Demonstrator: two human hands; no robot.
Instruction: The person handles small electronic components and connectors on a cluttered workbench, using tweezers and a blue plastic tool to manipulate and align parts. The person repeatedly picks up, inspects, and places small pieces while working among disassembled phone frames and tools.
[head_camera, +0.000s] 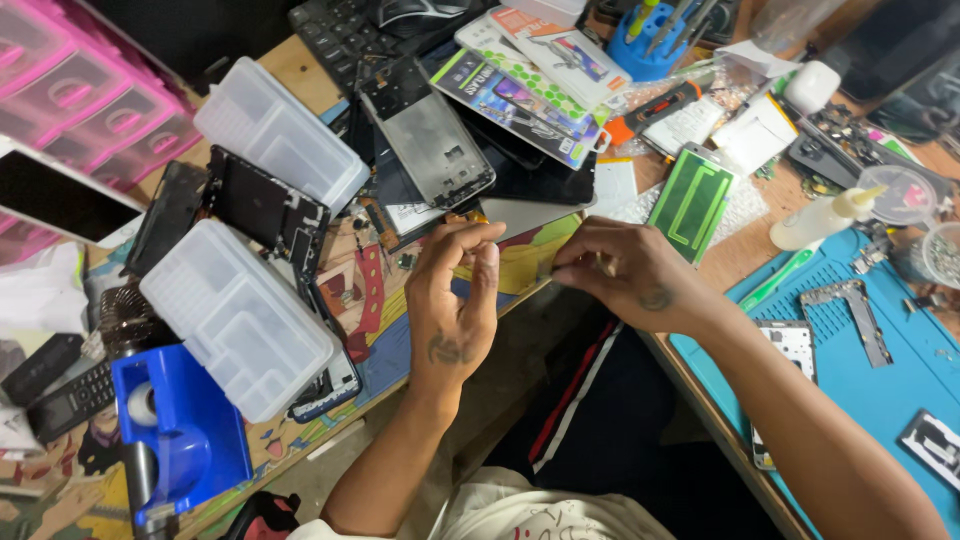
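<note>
Left hand (455, 300): fingers curled, pinching a small orange-tipped part (473, 217) at the tips for fine control.
Right hand (630, 275): clenched; contents cannot be told.
Surroundings: phone frame (428, 135) at 12 o'clock, clear tray (235, 318) at 9 o'clock, within reach.

Your left hand (455, 300) and right hand (625, 272) met near the table edge; two clear plastic compartment trays (238, 315) lay left, a blue silicone work mat (900, 370) right, a bare metal phone frame (428, 135) beyond.
</note>
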